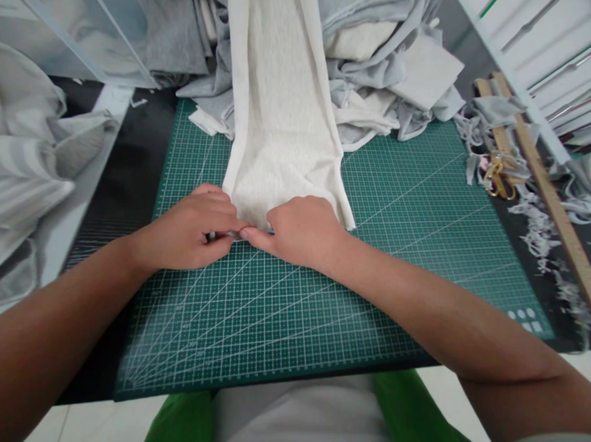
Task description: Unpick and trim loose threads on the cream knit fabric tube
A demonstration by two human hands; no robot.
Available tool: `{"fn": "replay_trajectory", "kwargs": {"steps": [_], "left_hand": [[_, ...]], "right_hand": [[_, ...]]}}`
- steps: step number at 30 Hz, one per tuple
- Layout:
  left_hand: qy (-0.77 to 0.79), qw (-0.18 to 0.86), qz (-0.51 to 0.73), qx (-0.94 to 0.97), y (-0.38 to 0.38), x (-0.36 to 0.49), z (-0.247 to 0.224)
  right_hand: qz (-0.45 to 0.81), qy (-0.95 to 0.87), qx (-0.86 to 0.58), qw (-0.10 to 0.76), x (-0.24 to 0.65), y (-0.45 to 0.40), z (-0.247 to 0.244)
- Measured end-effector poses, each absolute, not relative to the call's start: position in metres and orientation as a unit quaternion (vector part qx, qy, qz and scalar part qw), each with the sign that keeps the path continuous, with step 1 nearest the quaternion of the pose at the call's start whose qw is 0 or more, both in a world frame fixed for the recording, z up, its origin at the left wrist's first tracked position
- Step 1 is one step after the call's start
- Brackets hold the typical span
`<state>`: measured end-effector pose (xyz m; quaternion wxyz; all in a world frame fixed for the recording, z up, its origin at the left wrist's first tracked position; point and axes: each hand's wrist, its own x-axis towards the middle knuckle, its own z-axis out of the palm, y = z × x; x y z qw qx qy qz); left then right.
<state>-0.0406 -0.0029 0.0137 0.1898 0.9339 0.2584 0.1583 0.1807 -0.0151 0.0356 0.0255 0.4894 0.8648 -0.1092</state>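
Note:
A long strip of cream fabric runs from the far edge of the view down onto the green cutting mat. At its near end, my left hand pinches the left part of the edge between thumb and fingers. My right hand is curled over the same edge, its thumb pointing left and meeting the left fingertips. A thin bluish bit shows under the right thumb; what it is I cannot make out. The right corner of the fabric lies flat on the mat.
Piles of grey and cream fabric lie behind the mat, and more grey cloth is at the left. On the right are gold-handled scissors, a wooden ruler and thread scraps. A clear plastic bin stands back left.

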Motion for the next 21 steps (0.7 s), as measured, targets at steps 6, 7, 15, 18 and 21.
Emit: {"fn": "replay_trajectory", "kwargs": {"steps": [6, 7, 15, 18, 21], "left_hand": [[0.26, 0.197, 0.164, 0.931, -0.0021, -0.0413, 0.0137], [0.262, 0.199, 0.159, 0.931, -0.0021, -0.0414, 0.014], [0.244, 0.198, 0.171, 0.934, -0.0014, -0.0408, 0.0147], [0.243, 0.198, 0.173, 0.934, -0.0011, -0.0404, 0.0148], [0.245, 0.199, 0.171, 0.933, -0.0015, -0.0403, 0.0152]], "right_hand": [[-0.112, 0.862, 0.493, 0.041, 0.1797, -0.0153, 0.0375], [-0.112, 0.862, 0.493, 0.041, 0.1794, -0.0153, 0.0377], [-0.112, 0.858, 0.499, 0.043, 0.1749, -0.0142, 0.0386], [-0.113, 0.858, 0.499, 0.036, 0.1738, -0.0148, 0.0383], [-0.105, 0.86, 0.499, 0.029, 0.1727, -0.0162, 0.0374]]}}
